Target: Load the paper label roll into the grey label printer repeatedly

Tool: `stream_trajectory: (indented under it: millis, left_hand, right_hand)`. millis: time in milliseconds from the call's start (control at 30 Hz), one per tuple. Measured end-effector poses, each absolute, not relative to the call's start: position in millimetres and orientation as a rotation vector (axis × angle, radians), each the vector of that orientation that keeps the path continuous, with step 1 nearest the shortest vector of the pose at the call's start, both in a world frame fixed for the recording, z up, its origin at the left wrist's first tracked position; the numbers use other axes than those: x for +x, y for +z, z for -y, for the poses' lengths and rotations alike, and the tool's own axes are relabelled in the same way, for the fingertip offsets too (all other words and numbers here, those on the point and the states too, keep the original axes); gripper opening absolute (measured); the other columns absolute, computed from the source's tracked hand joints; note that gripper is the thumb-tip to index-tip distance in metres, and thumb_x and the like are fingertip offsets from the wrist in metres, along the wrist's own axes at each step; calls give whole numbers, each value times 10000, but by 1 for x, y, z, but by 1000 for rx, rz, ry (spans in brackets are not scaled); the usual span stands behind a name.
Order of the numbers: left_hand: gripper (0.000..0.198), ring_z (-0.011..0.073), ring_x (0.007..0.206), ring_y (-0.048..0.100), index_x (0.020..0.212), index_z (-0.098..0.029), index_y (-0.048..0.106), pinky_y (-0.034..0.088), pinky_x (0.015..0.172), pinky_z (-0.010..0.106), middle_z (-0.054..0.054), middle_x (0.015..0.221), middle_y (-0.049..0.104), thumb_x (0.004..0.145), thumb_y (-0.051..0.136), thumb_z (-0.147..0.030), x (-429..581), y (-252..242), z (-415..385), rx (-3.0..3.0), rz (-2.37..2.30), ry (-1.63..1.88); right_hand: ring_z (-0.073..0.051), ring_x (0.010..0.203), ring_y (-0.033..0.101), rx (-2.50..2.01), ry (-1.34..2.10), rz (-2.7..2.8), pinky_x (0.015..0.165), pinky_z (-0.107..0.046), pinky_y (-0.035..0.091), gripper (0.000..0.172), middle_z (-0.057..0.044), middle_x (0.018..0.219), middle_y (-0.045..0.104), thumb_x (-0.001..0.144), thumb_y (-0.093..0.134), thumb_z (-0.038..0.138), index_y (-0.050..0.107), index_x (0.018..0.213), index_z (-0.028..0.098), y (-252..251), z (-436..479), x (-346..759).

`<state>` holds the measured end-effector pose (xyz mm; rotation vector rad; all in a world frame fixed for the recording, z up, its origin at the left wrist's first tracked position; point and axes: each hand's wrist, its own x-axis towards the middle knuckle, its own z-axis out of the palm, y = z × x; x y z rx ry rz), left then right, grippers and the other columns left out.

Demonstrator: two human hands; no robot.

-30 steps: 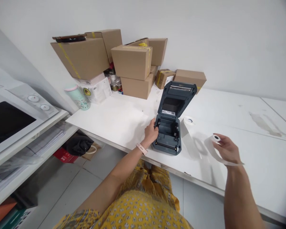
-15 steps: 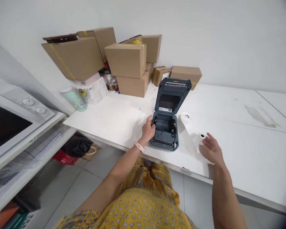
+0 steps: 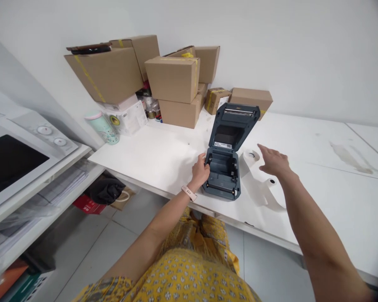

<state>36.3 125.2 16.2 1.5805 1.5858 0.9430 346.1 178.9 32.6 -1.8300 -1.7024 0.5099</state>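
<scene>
A dark label printer [image 3: 222,174] stands on the white table with its lid [image 3: 234,126] raised and its inner compartment showing. My left hand [image 3: 200,171] grips the printer's left side, fingers curled over the edge. To the right of the printer lies a white paper roll [image 3: 251,156], and a second white roll [image 3: 272,188] with a black core is nearer the table's front, with loose paper strip around them. My right hand [image 3: 274,161] is held over the table beside the farther roll, fingers apart, holding nothing.
Cardboard boxes [image 3: 173,79] are stacked at the back left, with smaller ones [image 3: 250,98] behind the printer. A mint tumbler [image 3: 103,130] stands beside a white box [image 3: 127,119]. At the far left is a microwave [image 3: 25,153] on a shelf.
My right hand has moved away from the nearer roll, forward toward the farther one. My left hand stays on the printer. The whole view has shifted slightly.
</scene>
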Motion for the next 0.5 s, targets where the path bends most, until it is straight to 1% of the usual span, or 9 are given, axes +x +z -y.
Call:
stream_trajectory:
  millis: [33,67,100,167,233,367,500]
  left_hand:
    - [563,258,1198,624,1422,-195,402,418,1071,442,84,1316,663,868,456,-116,36,16,-125,1578,-1591,946]
    - [566,253,1196,626,1424,-204,400,422,1067,433,78,1322,659,868,459,-117,36,15,-125,1576,-1593,950]
    - [569,247,1192,629,1427,-212,396,427,1062,425,75,1327,656,869,462,-120,36,14,-126,1573,-1592,955]
    - [574,240,1197,628,1431,-217,393,434,1054,413,78,1336,649,869,465,-119,36,11,-127,1567,-1584,966]
    - [581,238,1210,622,1431,-214,395,438,1052,407,85,1343,644,864,471,-112,36,9,-128,1561,-1570,976]
    - [593,237,1225,615,1432,-222,400,437,1055,404,81,1347,641,856,480,-106,35,5,-129,1555,-1554,995]
    - [590,261,1223,614,1435,-209,405,428,1064,434,96,1359,631,857,468,-107,35,5,-128,1555,-1558,998]
  right_hand:
    - [-400,1307,480,-1888,560,1739,1064,-583,365,833,-190,1391,558,554,831,290,519,1322,205,32,-190,344]
    - [-392,1288,495,-1927,631,1754,1069,-572,365,853,-171,1365,582,513,847,287,531,1302,214,30,-200,343]
    - [-367,1242,534,-1959,701,1764,1055,-536,395,874,-150,1332,606,484,856,293,535,1294,224,28,-206,341]
    - [-310,1124,600,-1966,788,1730,980,-447,475,891,-124,1264,639,450,859,307,542,1278,223,22,-213,337]
    - [-287,1065,614,-1967,795,1651,904,-406,516,891,-124,1224,647,450,851,341,538,1272,199,16,-212,332]
    - [-298,1035,619,-1970,753,1473,825,-411,540,879,-129,1171,651,485,826,416,520,1271,171,9,-200,322]
    - [-275,864,673,-1849,743,1422,696,-392,562,658,-104,986,689,663,676,465,541,1243,186,24,-176,323]
